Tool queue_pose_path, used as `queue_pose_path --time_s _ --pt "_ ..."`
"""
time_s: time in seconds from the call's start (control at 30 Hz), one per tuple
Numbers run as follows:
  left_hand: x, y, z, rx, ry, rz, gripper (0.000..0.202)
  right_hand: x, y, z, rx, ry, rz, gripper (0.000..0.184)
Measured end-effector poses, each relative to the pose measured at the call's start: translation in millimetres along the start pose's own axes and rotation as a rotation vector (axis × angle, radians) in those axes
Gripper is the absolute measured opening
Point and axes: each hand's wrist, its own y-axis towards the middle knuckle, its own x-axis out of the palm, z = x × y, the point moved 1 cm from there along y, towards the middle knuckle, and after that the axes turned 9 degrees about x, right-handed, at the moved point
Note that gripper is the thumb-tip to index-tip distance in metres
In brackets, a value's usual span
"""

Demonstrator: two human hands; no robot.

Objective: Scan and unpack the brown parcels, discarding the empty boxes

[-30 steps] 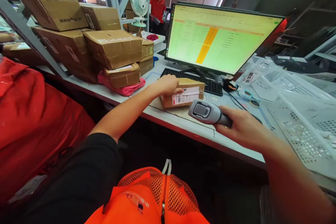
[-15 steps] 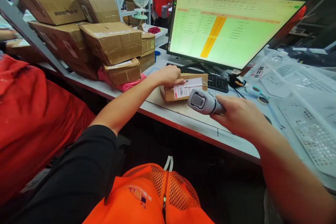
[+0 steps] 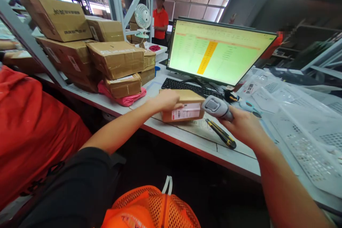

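Below the monitor runs the long white table with its red front edge. Left of the monitor rises a pile of brown cartons, with a pink bag squashed under the lowest. Right of the monitor lie white mesh baskets. Directly under the monitor sits a black keyboard.

In front of the monitor, past the keyboard and close to the table's front edge, rests 1 small box. The left hand covers its left end, fingers curled over the top and thumb on the front face, pressing it flat to the table. The right hand is wrapped tight around the grip of a grey scanner, whose head hangs just beside the small box's right end, below the monitor's right half. A black and yellow utility knife lies untouched on the table under the scanner.

By the look of it, reading the label is the step in hand. A clean read calls for the scanner's window to turn squarely onto that label while the small box is held steady.

The small box is low, oblong brown cardboard with sound corners. Its 1 white label, with barcode and red mark, is on the side facing the person.
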Motion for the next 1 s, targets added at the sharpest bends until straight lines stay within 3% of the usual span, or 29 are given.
queue_pose_path --time_s 0.07,0.17,0.27,0.37,0.43,0.53,0.63,0.8,0.87,1.0 --pt "17.5 -15 20 -0.001 0.005 0.047 0.045 20 12 28 0.167 -0.064 -0.006 0.036" --pt "46.0 -35 38 0.006 0.018 0.212 0.049 58 26 60 0.355 -0.141 -0.167 0.047" --pt "66.4 -48 35 -0.008 -0.058 0.368 0.051 89 29 75 0.493 -0.167 -0.322 0.052" --pt "78.8 -57 21 -0.059 -0.164 0.493 0.047 94 34 80 0.599 -0.147 -0.372 0.068" --pt "85.3 -63 11 -0.079 -0.231 0.554 0.044 86 48 78 0.583 -0.132 -0.269 0.074" --pt "92.6 -68 -3 -0.036 -0.335 0.595 0.043 79 89 65 0.396 -0.089 -0.135 0.052" --pt "96.3 -74 -14 0.018 -0.415 0.604 0.043 95 134 46 0.252 -0.026 -0.267 0.032" --pt "106.1 -88 -16 0.025 -0.457 0.667 0.040 129 171 34 0.243 -0.026 -0.351 0.023" --pt "114.4 -95 -13 0.028 -0.420 0.695 0.048 133 175 38 0.256 -0.031 -0.339 0.025" --pt "131.1 -106 -10 0.127 -0.262 0.681 0.084 133 180 39 0.253 -0.017 -0.297 0.031"
